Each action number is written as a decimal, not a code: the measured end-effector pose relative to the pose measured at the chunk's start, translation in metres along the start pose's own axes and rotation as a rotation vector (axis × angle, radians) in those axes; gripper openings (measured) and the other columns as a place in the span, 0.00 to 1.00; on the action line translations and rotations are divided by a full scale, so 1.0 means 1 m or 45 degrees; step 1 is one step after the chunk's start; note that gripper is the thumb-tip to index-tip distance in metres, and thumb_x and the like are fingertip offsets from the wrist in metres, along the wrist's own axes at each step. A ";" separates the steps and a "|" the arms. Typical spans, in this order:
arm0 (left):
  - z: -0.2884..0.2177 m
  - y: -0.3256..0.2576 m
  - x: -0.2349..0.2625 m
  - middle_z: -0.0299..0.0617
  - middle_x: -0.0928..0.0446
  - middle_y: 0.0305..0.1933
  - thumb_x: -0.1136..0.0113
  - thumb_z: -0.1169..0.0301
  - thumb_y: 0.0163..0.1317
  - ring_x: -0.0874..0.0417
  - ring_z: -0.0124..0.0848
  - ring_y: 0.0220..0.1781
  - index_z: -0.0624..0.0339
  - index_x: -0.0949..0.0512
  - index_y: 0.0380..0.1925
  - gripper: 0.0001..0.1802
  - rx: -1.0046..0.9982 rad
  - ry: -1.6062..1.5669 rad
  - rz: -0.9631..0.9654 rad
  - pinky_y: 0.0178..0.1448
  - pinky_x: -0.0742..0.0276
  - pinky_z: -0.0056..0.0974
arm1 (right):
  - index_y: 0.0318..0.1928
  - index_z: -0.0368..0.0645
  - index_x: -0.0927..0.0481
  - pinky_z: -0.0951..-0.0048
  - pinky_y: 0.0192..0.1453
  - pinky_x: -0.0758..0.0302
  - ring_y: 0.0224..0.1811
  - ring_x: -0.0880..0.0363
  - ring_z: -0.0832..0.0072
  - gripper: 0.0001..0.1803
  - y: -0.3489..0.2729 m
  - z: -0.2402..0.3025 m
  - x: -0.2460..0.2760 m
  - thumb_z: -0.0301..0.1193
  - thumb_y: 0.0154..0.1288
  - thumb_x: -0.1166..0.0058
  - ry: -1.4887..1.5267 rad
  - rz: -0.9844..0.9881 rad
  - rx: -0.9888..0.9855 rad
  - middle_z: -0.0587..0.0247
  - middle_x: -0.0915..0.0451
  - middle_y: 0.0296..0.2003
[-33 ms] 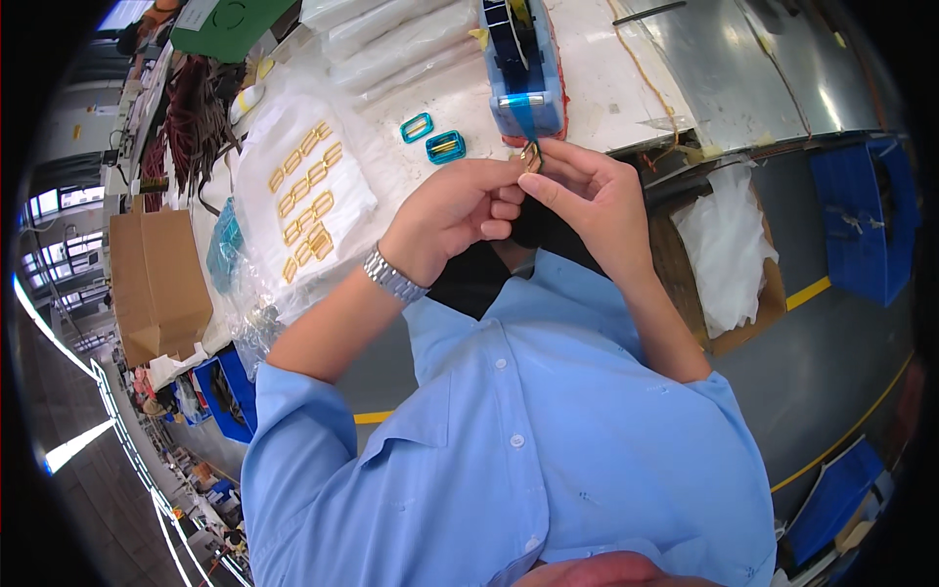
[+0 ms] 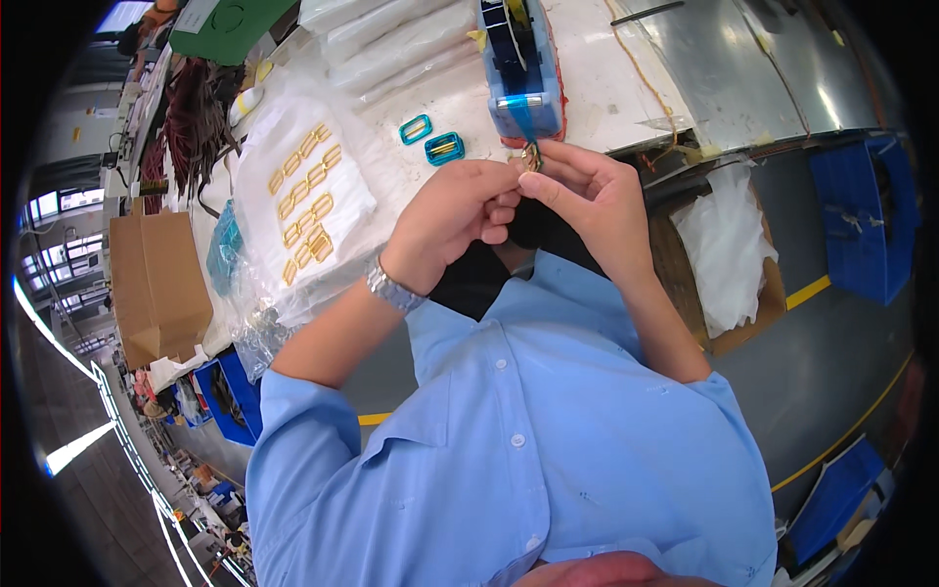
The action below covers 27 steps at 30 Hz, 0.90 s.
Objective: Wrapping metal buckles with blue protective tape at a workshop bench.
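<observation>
My left hand (image 2: 460, 215) and my right hand (image 2: 592, 191) meet in front of my chest, and their fingertips pinch a small gold metal buckle (image 2: 531, 157). A metal watch (image 2: 389, 289) is on my left wrist. A black piece of material (image 2: 479, 279) lies under my hands. Just beyond the buckle stands a blue tape dispenser (image 2: 523, 73) on the white table. Left of it lie two buckles wrapped in blue (image 2: 416, 128) (image 2: 444, 148). Several bare gold buckles (image 2: 303, 201) lie in rows on a white sheet further left.
Clear plastic bags (image 2: 381, 39) are piled at the table's back, beside a green board (image 2: 225, 24) and brown straps (image 2: 186, 127). A cardboard box (image 2: 161, 284) stands at the left. At the right stand a box with white plastic (image 2: 729, 245) and a blue bin (image 2: 866, 215).
</observation>
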<state>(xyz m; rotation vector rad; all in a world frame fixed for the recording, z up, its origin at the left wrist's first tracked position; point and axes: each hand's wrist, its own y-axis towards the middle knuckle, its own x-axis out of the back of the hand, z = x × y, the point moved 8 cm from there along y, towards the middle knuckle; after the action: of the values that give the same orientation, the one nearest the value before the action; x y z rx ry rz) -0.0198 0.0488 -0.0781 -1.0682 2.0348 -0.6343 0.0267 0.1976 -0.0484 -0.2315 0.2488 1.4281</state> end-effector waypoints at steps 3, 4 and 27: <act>-0.016 -0.033 -0.006 0.36 0.21 0.32 0.33 0.69 0.76 0.22 0.20 0.29 0.64 0.14 0.42 0.08 -0.519 0.748 -0.286 0.28 0.28 0.30 | 0.64 0.27 0.17 0.77 0.58 0.17 0.51 0.12 0.81 0.23 -0.004 0.002 -0.004 0.27 0.74 0.31 0.148 -0.007 -0.066 0.54 0.08 0.50; -0.028 -0.052 -0.016 0.37 0.19 0.34 0.31 0.72 0.72 0.20 0.21 0.32 0.64 0.14 0.44 0.06 -0.932 0.883 -0.414 0.32 0.25 0.30 | 0.64 0.27 0.17 0.78 0.57 0.16 0.51 0.12 0.82 0.23 -0.006 0.003 -0.007 0.27 0.75 0.32 0.197 0.002 -0.074 0.55 0.08 0.50; -0.051 -0.038 -0.030 0.42 0.13 0.33 0.35 0.73 0.77 0.11 0.27 0.31 0.73 0.13 0.43 0.10 -0.950 0.879 -0.239 0.38 0.12 0.30 | 0.61 0.25 0.17 0.77 0.56 0.15 0.49 0.10 0.79 0.19 -0.025 -0.026 -0.010 0.28 0.80 0.39 0.333 -0.065 -0.160 0.55 0.09 0.47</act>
<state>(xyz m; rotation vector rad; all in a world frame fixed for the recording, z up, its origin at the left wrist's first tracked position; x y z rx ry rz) -0.0312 0.0578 -0.0091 -1.6362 2.9182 -0.3474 0.0499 0.1773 -0.0695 -0.5258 0.3649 1.3634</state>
